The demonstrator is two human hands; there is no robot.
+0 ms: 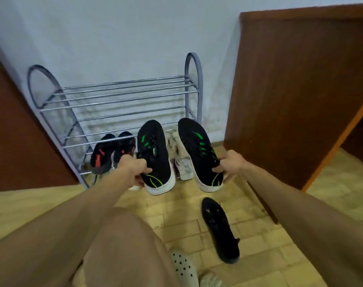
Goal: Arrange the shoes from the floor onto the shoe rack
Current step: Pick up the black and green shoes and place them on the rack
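My left hand [132, 168] grips the heel of a black sneaker with green stripes and a white sole [154, 154], toe pointing at the rack. My right hand [230, 164] holds the matching sneaker [199, 150] the same way. Both shoes hang in front of the grey metal shoe rack [122, 98], whose upper shelves are bare. A black and red pair [112, 152] sits on the rack's lowest shelf at the left. A pale beige pair [180, 160] lies behind the held sneakers. One black shoe with pink marks [220, 228] lies on the tiled floor.
Brown wooden furniture [290, 90] stands right of the rack and a brown panel [14, 131] at the left. A white perforated clog [184, 268] is by my knee at the bottom. The white wall [114, 38] is behind the rack.
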